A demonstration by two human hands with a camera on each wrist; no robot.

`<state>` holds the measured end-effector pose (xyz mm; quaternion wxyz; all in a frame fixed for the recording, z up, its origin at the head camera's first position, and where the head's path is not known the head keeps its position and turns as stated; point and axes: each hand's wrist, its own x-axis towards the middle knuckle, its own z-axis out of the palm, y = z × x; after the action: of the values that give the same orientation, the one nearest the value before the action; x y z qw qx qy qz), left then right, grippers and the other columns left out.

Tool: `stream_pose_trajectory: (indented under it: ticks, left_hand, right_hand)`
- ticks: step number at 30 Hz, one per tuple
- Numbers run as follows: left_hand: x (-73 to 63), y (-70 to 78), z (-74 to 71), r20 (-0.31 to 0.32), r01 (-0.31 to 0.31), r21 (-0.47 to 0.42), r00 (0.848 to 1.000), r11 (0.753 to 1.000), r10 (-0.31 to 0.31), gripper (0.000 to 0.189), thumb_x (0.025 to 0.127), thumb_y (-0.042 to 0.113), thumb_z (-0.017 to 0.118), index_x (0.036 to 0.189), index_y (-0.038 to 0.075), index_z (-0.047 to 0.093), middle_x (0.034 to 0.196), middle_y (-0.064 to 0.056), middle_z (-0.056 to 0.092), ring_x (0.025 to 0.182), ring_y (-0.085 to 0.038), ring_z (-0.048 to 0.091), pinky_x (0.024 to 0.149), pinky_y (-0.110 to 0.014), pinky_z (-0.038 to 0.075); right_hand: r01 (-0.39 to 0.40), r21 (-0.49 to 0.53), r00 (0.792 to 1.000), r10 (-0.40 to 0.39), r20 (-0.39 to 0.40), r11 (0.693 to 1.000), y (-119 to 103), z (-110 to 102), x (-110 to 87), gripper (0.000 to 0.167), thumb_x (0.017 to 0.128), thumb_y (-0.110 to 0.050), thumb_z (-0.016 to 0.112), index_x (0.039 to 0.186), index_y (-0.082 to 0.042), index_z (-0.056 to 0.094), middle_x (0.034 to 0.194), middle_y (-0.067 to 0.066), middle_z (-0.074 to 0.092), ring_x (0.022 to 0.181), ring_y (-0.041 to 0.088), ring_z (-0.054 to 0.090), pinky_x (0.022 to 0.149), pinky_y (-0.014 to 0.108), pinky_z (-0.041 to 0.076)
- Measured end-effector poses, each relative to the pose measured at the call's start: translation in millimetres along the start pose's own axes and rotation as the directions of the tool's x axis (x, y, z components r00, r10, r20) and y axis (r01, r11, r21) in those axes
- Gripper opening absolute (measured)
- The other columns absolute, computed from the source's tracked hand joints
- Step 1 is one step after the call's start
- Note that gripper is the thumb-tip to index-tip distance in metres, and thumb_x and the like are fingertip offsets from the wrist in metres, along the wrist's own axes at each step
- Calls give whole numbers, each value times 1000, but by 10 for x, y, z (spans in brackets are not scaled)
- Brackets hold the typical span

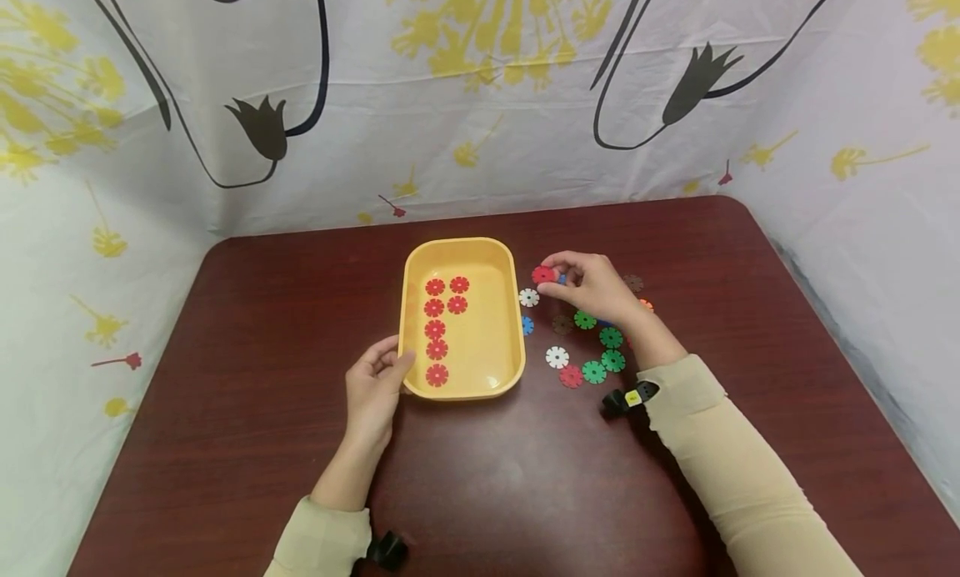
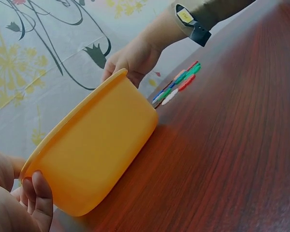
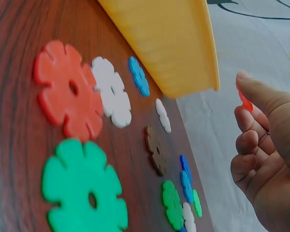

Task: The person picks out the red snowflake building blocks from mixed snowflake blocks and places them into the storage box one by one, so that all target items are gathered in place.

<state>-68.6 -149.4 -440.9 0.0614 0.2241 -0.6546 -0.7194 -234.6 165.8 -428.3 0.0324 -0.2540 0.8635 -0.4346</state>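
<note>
A yellow plastic tray (image 1: pixel 480 335) stands on the table with several red flower-shaped discs (image 1: pixel 435 329) lying inside, mostly in a column on its left side. My left hand (image 1: pixel 375 391) grips the tray's near left corner, thumb over the rim and fingers against the outer wall, as the left wrist view also shows. Just right of the tray, my right hand (image 1: pixel 592 285) pinches a red flower disc (image 1: pixel 543 274) between thumb and fingers, raised above the table. In the right wrist view that red disc (image 3: pixel 245 100) shows edge-on, partly hidden by the thumb.
Right of the tray lie loose flower discs: several green (image 1: pixel 611 338), white (image 1: pixel 557 358), blue (image 1: pixel 528 325), brown (image 1: pixel 562 324) and a red one (image 1: pixel 571 377). Some are hidden under my right hand and forearm. A patterned cloth (image 1: pixel 480 110) hangs behind the dark red table (image 1: pixel 300 310).
</note>
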Motion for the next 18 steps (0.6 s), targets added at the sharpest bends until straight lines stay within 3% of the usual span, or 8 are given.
stream_pose_trajectory:
  ticks: [18]
  left_hand:
    - [4, 26, 6, 13, 16, -10, 1000, 1000, -16, 33, 94, 5, 71, 126, -1, 64, 88, -5, 56, 68, -11, 57, 54, -20, 56]
  right_hand:
    - [65, 56, 997, -67, 40, 996, -232, 199, 164, 32, 90, -24, 79, 116, -7, 70, 85, 4, 62, 65, 20, 52, 54, 27, 41]
